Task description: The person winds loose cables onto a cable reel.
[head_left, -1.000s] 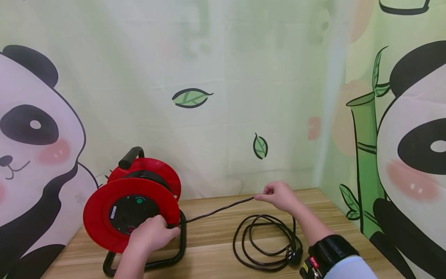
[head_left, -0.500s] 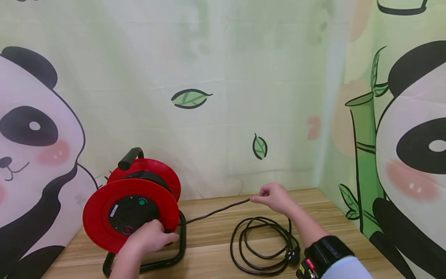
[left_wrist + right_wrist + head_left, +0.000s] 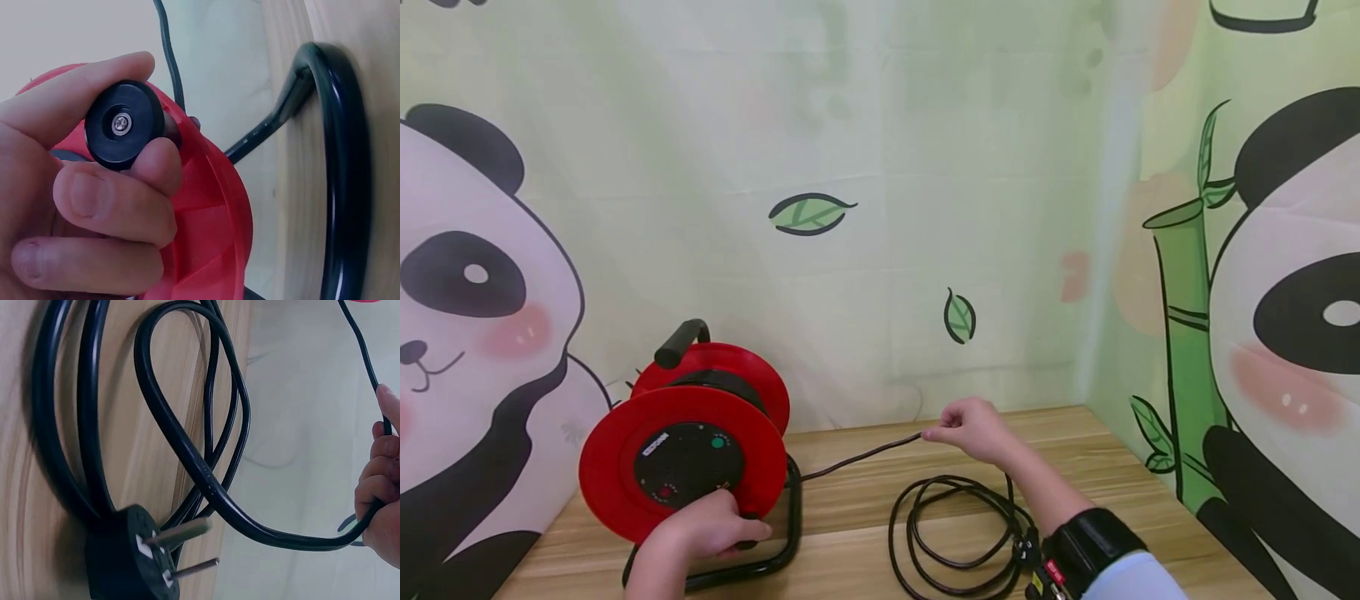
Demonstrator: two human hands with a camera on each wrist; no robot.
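The left hand (image 3: 711, 527) pinches a round black knob (image 3: 103, 140) on the red-and-black cable reel (image 3: 606, 467), at left on the pale wooden table (image 3: 842, 542); the right hand (image 3: 973, 429) pinches thin black cable (image 3: 861, 456) farther right; its loose loops (image 3: 200, 472) and black pronged plug (image 3: 122, 559) lie near right.

"How's your light?"
"Bright and soft in the head view; I can't tell its source. A paler band runs down the printed backdrop (image 3: 880, 150) near the corner."
"And close up?"
"Hazy and bluish in both wrist views. Glare streaks the black tubular frame (image 3: 347, 175), glints run along my power cable (image 3: 203, 472), a blurred shadow lies beside the plug (image 3: 119, 556), and my left fingers (image 3: 122, 212) look slightly soft."
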